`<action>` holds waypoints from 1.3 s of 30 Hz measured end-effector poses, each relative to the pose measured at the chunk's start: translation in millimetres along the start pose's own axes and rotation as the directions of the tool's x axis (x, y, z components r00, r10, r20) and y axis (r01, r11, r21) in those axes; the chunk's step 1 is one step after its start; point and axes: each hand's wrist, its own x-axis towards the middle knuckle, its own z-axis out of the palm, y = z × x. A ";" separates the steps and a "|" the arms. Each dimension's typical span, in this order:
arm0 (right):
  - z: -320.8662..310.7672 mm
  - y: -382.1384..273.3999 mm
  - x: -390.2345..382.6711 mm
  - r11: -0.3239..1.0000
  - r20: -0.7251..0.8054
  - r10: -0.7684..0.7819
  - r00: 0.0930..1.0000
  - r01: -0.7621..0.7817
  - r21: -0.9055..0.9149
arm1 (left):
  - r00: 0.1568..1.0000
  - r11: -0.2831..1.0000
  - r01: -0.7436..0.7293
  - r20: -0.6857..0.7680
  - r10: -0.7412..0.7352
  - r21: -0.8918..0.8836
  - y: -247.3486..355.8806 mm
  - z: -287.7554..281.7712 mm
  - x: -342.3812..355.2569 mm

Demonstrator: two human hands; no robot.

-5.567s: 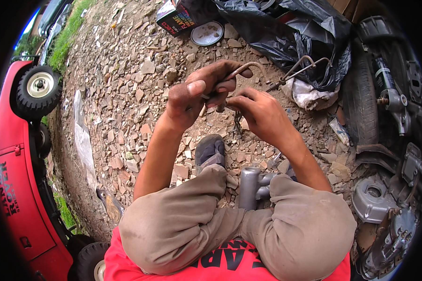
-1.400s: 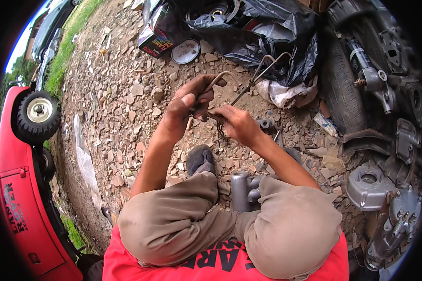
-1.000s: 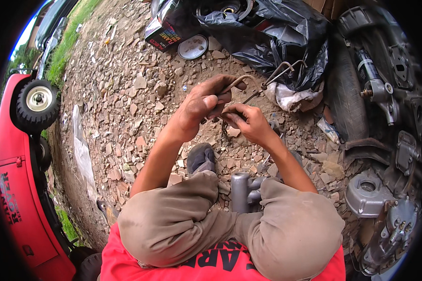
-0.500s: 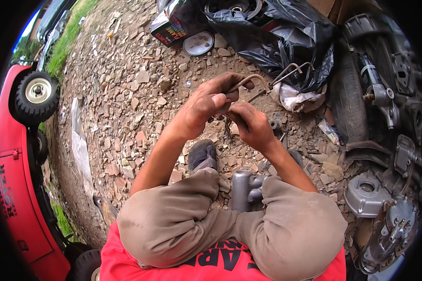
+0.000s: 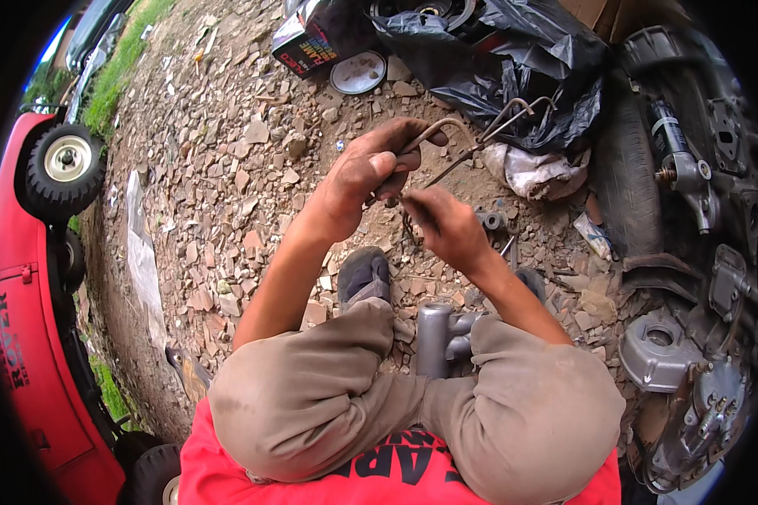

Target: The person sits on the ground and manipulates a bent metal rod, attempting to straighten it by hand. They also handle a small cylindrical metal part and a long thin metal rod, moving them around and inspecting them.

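My left hand [image 5: 354,185] is closed around a thin, bent metal pipe [image 5: 456,162], with the thumb on top. From its fingers one length arches over like a hook. Two more bent ends reach out to the far right, over a black plastic bag [image 5: 556,76]. Just to the right, my right hand [image 5: 451,229] has its fingers pinched together close to the pipe's near end. Whatever lies between those fingertips is hidden. Below the hands, a grey metal pipe fitting [image 5: 434,341] with side branches stands between my knees.
Stony ground surrounds my feet. Metal engine parts [image 5: 661,349], a tyre [image 5: 627,177] and a cylindrical part [image 5: 678,160] lie along the right. A box [image 5: 324,38] and a round lid [image 5: 358,73] sit at the far side. A red vehicle [image 5: 46,337] stands at the left.
The pipe's far ends have swung up and away from me. My right hand has dropped slightly nearer and left, so more of the straight length shows between the hands.
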 end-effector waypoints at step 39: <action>35.1 -12.1 -30.3 0.894 -0.082 0.368 0.926 -0.328 0.306 | 0.974 0.997 -0.030 -0.222 0.044 0.070 1.7 16.9 -0.8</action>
